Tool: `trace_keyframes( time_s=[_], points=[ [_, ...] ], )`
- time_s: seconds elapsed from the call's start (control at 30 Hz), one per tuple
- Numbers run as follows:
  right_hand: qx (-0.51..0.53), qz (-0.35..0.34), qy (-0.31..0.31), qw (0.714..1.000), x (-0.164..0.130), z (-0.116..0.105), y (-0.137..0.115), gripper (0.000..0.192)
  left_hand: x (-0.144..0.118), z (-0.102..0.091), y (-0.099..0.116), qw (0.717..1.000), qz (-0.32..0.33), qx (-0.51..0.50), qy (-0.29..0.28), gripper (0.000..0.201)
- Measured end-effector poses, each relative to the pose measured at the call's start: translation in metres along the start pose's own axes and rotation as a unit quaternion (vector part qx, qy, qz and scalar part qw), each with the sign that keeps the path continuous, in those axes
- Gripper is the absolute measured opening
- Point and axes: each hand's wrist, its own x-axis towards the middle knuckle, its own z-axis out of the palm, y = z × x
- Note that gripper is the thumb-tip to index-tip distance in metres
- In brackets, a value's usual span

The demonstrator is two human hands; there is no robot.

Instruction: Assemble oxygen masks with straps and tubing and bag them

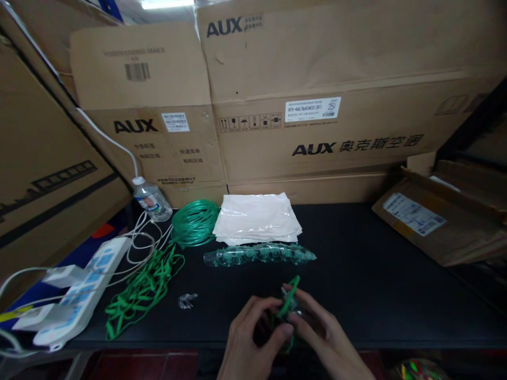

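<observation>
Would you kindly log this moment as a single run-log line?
left hand: holds green strap | right hand: pinches same strap and a clear part | behind: row of clear masks, plastic bags

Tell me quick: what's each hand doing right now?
Left hand: fingers pinched shut on the green band.
Right hand: fingers closed on the same green band and a clear plastic piece, partly hidden.

The desk (376, 285) lies open on the right up to the flat box (443, 227); bands (138, 290), masks (259, 254) and bags (257, 219) crowd the left and middle.
</observation>
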Motion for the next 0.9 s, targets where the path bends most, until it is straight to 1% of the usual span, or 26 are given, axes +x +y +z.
trace_keyframes(
  time_s=[0.1, 0.2, 0.27, 0.33, 0.4, 0.43, 0.47, 0.53, 0.57, 0.6, 0.63, 0.67, 0.7, 0.73, 0.77, 0.8, 0.83, 0.87, 0.9],
  points=[
    [-0.043, -0.009, -0.01, 0.999, 0.002, 0.004, 0.0, 0.052, 0.0, -0.004, -0.007, 0.998, -0.055, -0.021, -0.027, 0.018],
    [-0.073, -0.016, -0.004, 0.997, 0.001, 0.003, 0.005, 0.05, -0.001, -0.004, -0.019, 0.993, -0.101, -0.059, -0.01, 0.026],
    [-0.093, -0.024, 0.0, 0.995, -0.001, 0.001, 0.007, 0.048, -0.002, -0.002, -0.026, 0.985, -0.138, -0.106, 0.021, 0.04],
    [-0.105, -0.023, 0.006, 0.994, -0.005, -0.001, 0.005, 0.047, -0.002, 0.0, -0.03, 0.971, -0.17, -0.155, 0.067, 0.064],
    [-0.099, -0.014, 0.023, 0.995, -0.009, -0.003, 0.001, 0.047, -0.002, -0.001, -0.029, 0.959, -0.199, -0.168, 0.109, 0.084],
    [-0.09, -0.01, 0.039, 0.995, -0.01, -0.004, 0.0, 0.047, -0.002, -0.003, -0.028, 0.957, -0.215, -0.154, 0.12, 0.086],
    [-0.079, -0.007, 0.057, 0.995, -0.01, -0.006, -0.001, 0.047, -0.003, -0.007, -0.026, 0.958, -0.23, -0.128, 0.118, 0.082],
    [-0.06, -0.004, 0.086, 0.994, -0.009, -0.01, -0.001, 0.046, -0.006, -0.019, -0.022, 0.961, -0.259, -0.047, 0.084, 0.066],
    [-0.054, -0.004, 0.093, 0.994, -0.008, -0.012, 0.0, 0.046, -0.008, -0.026, -0.02, 0.96, -0.273, 0.002, 0.062, 0.064],
    [-0.051, -0.004, 0.094, 0.994, -0.007, -0.013, 0.001, 0.045, -0.011, -0.033, -0.017, 0.957, -0.282, 0.049, 0.046, 0.066],
    [-0.049, -0.005, 0.089, 0.995, -0.006, -0.015, 0.003, 0.045, -0.014, -0.04, -0.014, 0.954, -0.284, 0.091, 0.046, 0.069],
    [-0.047, -0.007, 0.084, 0.995, -0.005, -0.015, 0.005, 0.045, -0.017, -0.045, -0.01, 0.952, -0.272, 0.125, 0.061, 0.07],
    [-0.044, -0.008, 0.079, 0.996, -0.004, -0.015, 0.007, 0.045, -0.019, -0.049, -0.006, 0.954, -0.245, 0.147, 0.087, 0.069],
    [-0.041, -0.01, 0.074, 0.996, -0.003, -0.014, 0.009, 0.045, -0.02, -0.05, -0.002, 0.961, -0.198, 0.158, 0.112, 0.064],
    [-0.037, -0.011, 0.072, 0.997, -0.003, -0.012, 0.01, 0.045, -0.019, -0.05, 0.002, 0.97, -0.136, 0.158, 0.127, 0.055],
    [-0.032, -0.011, 0.073, 0.997, -0.002, -0.01, 0.011, 0.045, -0.017, -0.047, 0.006, 0.979, -0.067, 0.151, 0.123, 0.043],
    [-0.028, -0.01, 0.074, 0.997, -0.002, -0.007, 0.012, 0.045, -0.014, -0.042, 0.008, 0.985, -0.002, 0.14, 0.103, 0.03],
    [-0.023, -0.01, 0.078, 0.997, -0.001, -0.004, 0.012, 0.044, -0.011, -0.035, 0.009, 0.987, 0.052, 0.13, 0.074, 0.019],
    [-0.019, -0.012, 0.085, 0.996, -0.001, -0.002, 0.013, 0.044, -0.006, -0.028, 0.009, 0.988, 0.091, 0.121, 0.043, 0.014]
  ],
)
